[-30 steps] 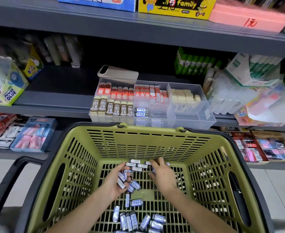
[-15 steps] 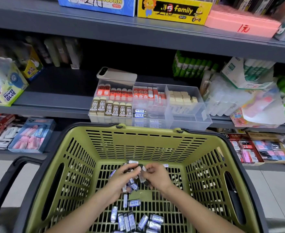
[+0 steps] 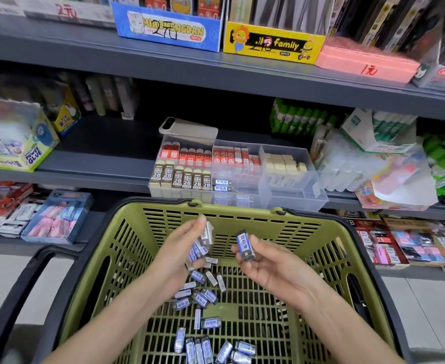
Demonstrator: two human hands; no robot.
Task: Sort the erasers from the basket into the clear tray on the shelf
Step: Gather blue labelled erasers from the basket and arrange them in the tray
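I have the shelf [image 3: 216, 72] running across the view beyond both hands. The green basket [image 3: 308, 248] surrounds them, one basket, its far rim just past the fingertips. The clear tray [image 3: 294, 198] sits on the shelf straight beyond that rim, well apart from either hand. I count one tray, with six brown 2B erasers [image 3: 182, 179] in its front left section and two blue-sleeved erasers [image 3: 221, 185] beside them.

My left hand [image 3: 179, 248] is curled round a small bunch of blue erasers [image 3: 203, 243]; they overlap too much for me to count them. My right hand [image 3: 271, 264] pinches a single blue eraser [image 3: 245, 244] between thumb and fingers, held on end. The two hands are apart, with a gap between the bunch and the single piece.

Half a second ago both hands were low and close together over the basket floor. Now they are lifted off it and have separated, and the right one has come away with its one eraser.

The loose erasers [image 3: 203, 298] lie on the basket floor below and nearer me than the hands. I make out roughly seventeen: a cluster under the left wrist, two farther back toward me, and a row between my forearms.
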